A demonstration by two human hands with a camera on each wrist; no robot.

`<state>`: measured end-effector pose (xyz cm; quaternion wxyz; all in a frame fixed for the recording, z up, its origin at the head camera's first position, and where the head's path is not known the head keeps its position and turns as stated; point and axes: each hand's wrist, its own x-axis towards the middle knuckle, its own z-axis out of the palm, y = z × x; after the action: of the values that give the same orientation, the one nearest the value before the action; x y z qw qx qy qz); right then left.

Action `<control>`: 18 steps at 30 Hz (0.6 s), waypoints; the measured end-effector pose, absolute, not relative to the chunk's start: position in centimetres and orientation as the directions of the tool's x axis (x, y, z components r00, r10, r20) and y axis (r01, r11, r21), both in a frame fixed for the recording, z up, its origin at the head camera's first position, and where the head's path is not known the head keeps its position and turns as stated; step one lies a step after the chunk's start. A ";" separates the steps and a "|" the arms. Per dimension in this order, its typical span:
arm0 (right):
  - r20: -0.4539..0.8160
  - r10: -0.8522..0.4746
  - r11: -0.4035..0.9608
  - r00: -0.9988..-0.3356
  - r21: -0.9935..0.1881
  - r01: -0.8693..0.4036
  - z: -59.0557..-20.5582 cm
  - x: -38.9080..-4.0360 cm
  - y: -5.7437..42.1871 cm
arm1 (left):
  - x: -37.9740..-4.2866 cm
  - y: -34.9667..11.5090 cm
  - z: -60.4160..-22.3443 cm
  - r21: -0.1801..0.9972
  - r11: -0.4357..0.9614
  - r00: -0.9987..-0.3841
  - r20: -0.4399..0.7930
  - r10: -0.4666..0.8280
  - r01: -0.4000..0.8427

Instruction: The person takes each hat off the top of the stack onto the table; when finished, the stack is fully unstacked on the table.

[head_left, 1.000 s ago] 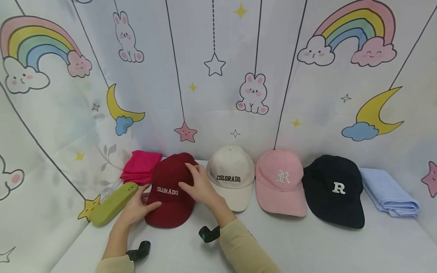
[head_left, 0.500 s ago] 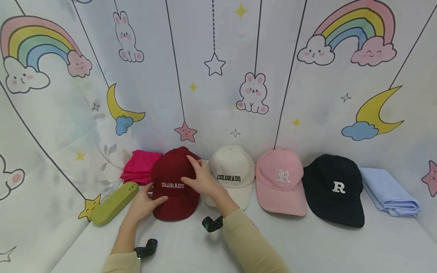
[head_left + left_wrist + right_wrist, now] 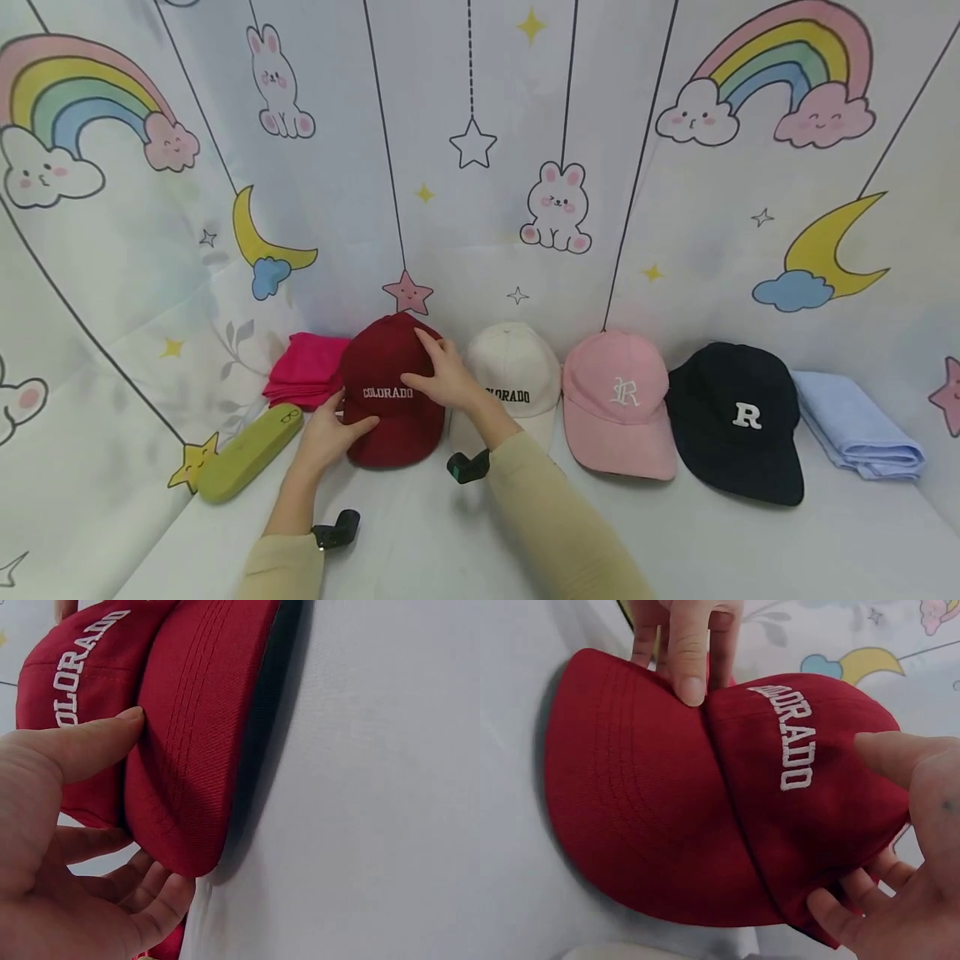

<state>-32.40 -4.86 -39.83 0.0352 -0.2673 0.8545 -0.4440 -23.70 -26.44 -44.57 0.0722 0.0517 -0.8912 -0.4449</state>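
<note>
A dark red baseball cap (image 3: 393, 433) with white COLORADO lettering faces forward at the left end of the row of caps. My left hand (image 3: 324, 437) grips its left side, the thumb on top by the seam of brim and crown, the other fingers (image 3: 161, 896) at the brim's edge. With thumb on the crown and fingers at its side edge, my right hand (image 3: 450, 379) holds the right side. The brim lies close over the white table, a shadow under it in the left wrist view. A cream cap (image 3: 510, 358) stands just right, partly covered by my right hand and forearm.
Rightward stand a pink cap (image 3: 618, 437), a black cap (image 3: 727, 458) and a folded light blue cloth (image 3: 862, 425). Left of the red cap lie a folded magenta cloth (image 3: 303, 367) and a green glasses case (image 3: 251, 454). A printed curtain (image 3: 480, 208) hangs right behind the row.
Both hands have shifted the red cap back toward the curtain and slightly right, straightening its tilt. It now overlaps the magenta cloth's right edge and sits closer to the cream cap.
</note>
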 end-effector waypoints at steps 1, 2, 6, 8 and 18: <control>0.171 -0.489 0.470 -0.856 -0.774 -0.424 -39.8 -32.6 -4.9 | -23.9 -26.4 -44.6 0.803 0.595 -0.984 0.083 -0.156 -0.026; 0.165 -0.489 0.479 -0.856 -0.770 -0.422 -39.9 -32.9 -4.9 | -24.1 -26.3 -44.6 0.805 0.592 -0.984 0.078 -0.158 -0.031; 0.136 -0.486 0.497 -0.863 -0.769 -0.401 -40.4 -33.6 -4.9 | -24.8 -26.2 -44.8 0.805 0.591 -0.987 0.049 -0.154 -0.052; 0.121 -0.485 0.506 -0.866 -0.769 -0.390 -40.8 -33.7 -4.8 | -25.1 -26.1 -44.9 0.804 0.591 -0.988 0.027 -0.152 -0.069; 0.091 -0.499 0.513 -0.862 -0.771 -0.379 -41.8 -33.9 -4.2 | -25.9 -25.7 -45.2 0.782 0.612 -0.988 -0.030 -0.151 -0.118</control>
<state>-33.92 -4.21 -41.82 0.0710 -0.2531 0.8667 -0.4239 -25.91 -25.73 -45.18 0.0195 0.0749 -0.8977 -0.4338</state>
